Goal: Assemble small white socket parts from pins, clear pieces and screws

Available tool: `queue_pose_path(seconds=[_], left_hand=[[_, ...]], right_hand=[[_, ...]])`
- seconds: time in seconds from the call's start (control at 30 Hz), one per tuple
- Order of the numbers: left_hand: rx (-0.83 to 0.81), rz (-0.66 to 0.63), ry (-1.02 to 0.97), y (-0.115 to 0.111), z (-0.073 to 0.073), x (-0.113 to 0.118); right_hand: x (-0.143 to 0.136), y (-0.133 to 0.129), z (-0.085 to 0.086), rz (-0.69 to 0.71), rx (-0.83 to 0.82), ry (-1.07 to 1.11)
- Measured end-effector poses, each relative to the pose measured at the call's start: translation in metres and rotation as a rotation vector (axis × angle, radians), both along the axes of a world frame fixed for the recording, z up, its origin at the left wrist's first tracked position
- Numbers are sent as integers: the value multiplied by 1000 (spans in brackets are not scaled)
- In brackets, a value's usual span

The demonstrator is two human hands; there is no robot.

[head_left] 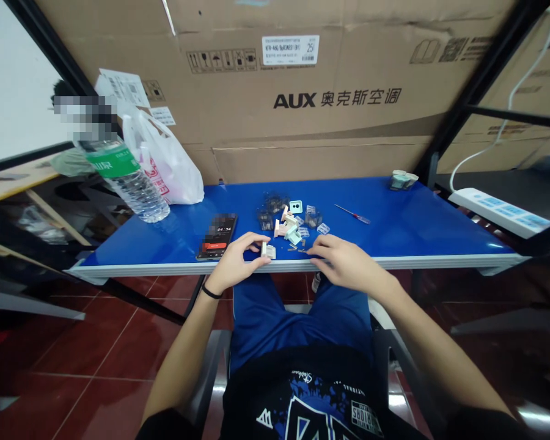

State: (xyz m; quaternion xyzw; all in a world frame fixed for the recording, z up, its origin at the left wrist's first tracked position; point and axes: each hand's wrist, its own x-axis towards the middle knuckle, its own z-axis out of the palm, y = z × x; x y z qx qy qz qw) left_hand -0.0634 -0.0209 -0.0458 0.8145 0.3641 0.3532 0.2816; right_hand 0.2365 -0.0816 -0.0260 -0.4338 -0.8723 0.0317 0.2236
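Near the front edge of the blue table (183, 226), my left hand (242, 260) holds a small cream plastic piece (268, 250) between thumb and fingers. My right hand (337, 260) rests at the same edge, its fingers pinched close to some tiny brass-coloured bits (297, 249); whatever is between the fingertips is too small to make out. Behind the hands lies a pile of pink and pale green plastic parts (289, 226). Dark small parts in clear wrapping (275, 205) sit behind that pile. A pale green frame piece (296, 207) lies beside them.
A phone (217, 235) lies left of my left hand. Farther left are a water bottle (132, 183) and a white plastic bag (174, 165). A screwdriver (352, 214) lies right of the parts. A power strip (499, 211) is at the right, and a large carton (339, 134) stands behind.
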Motion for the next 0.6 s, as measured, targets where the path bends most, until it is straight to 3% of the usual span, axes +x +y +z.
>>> queue_pose_path(seconds=[0.2,0.6], left_hand=[[10,-14,-9,-2,2,2],[37,-19,5,-3,3,2]], right_hand=[[-5,-4,-27,-57,91,8],[-11,-2,-32,14,211,-77]])
